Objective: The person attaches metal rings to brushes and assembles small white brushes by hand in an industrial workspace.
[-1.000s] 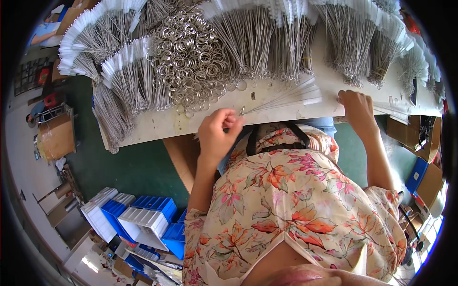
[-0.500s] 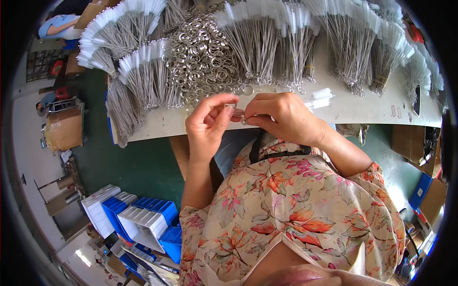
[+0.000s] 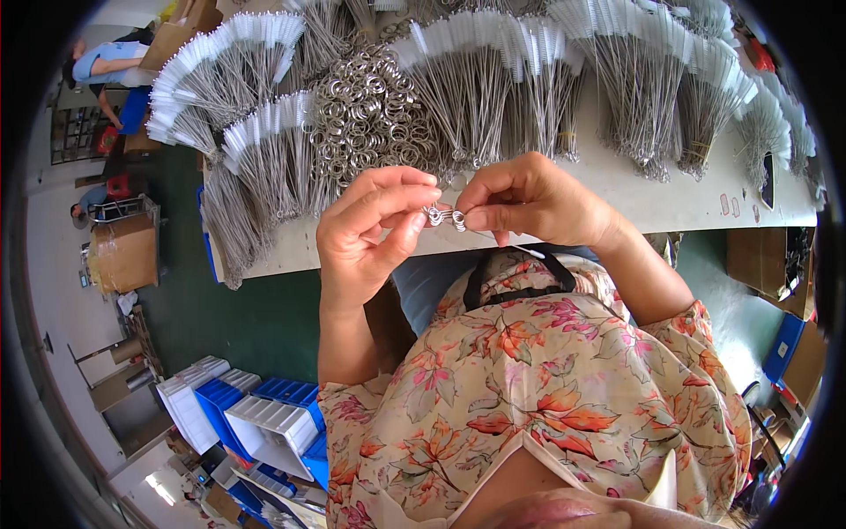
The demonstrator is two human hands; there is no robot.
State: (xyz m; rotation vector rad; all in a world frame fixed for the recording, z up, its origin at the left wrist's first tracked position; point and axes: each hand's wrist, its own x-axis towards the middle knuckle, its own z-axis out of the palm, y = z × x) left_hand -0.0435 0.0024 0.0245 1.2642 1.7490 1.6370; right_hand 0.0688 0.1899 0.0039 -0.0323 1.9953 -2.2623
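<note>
My left hand (image 3: 368, 231) is closed in a pinch, thumb and fingertips at a small cluster of shiny wire loops (image 3: 434, 215). My right hand (image 3: 539, 204) is closed too, gripping more wire loops (image 3: 458, 220) just beside that cluster, at chest height before the table edge. From under the right hand a thin wire stem with a white tip (image 3: 534, 253) slants down to the right. Fingers hide most of what is held, so I cannot tell whether a separate ring is among the loops.
Beyond my hands, a heap of metal split rings (image 3: 370, 115) lies on the pale table (image 3: 687, 201), flanked by bundles of white-bristled wire brushes (image 3: 467, 88). A black phone-like object (image 3: 768, 181) lies at the right. Blue and white bins (image 3: 273, 419) stand lower left.
My left hand has shifted slightly left and down. Both hands have turned, so the wire loops show between them and a white-tipped stem appears below my right hand.
</note>
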